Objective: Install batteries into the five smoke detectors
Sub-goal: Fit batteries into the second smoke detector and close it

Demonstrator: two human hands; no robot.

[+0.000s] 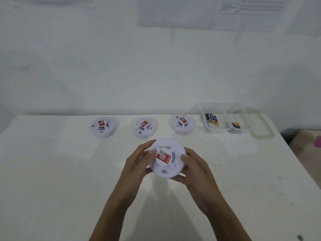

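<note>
Centrally in the frame, a white round detector is held between both hands over the white table, its face turned up toward the camera. The left hand curls round the left rim with the thumb laid on the face; the right hand grips the right rim the same way, thumb on top. A red label with a white round mark sits on the raised hub; its writing is too small to read. Farther up, near the table's back edge, three more stand in a row, well apart: left detector, middle detector and right detector, each with the same red label. Just right of them is a clear box with two compartments: batteries with dark blue and yellow wrappers lie in the left one, their print blurred, and a few more in the right one. A clear lid lies beside the box. Sheets of paper hang on the wall at upper right, one with a printed grid; the text is unreadable.
</note>
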